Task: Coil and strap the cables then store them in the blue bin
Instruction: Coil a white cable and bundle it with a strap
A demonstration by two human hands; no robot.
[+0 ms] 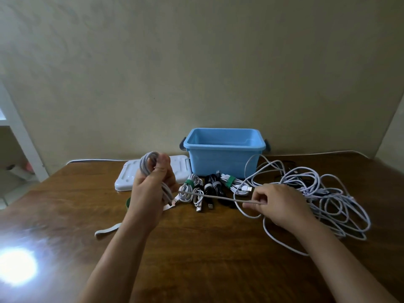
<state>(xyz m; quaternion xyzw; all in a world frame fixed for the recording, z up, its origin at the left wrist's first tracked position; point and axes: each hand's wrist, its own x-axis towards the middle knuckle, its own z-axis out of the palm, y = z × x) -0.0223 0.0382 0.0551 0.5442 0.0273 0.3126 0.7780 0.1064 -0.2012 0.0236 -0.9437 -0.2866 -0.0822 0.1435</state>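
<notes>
The wooden table (196, 248) runs back to the wall, its near half bare in front of the blue bin (225, 158), which stands open at the far edge. Right of the bin sprawls a tangle of loose white cables (328, 193); just before the bin lie strapped cable bundles (209, 186), and to its left a white lid (131, 178). The left hand (150, 189), left of the bin, grips a grey coil (148, 169) standing roughly upright, fingers curled round it. One cable strand (214, 196) stretches level, left to right, to the right hand (277, 206), whose thumb and fingers pinch it. A grey strap (107, 230) lies near the left forearm.
</notes>
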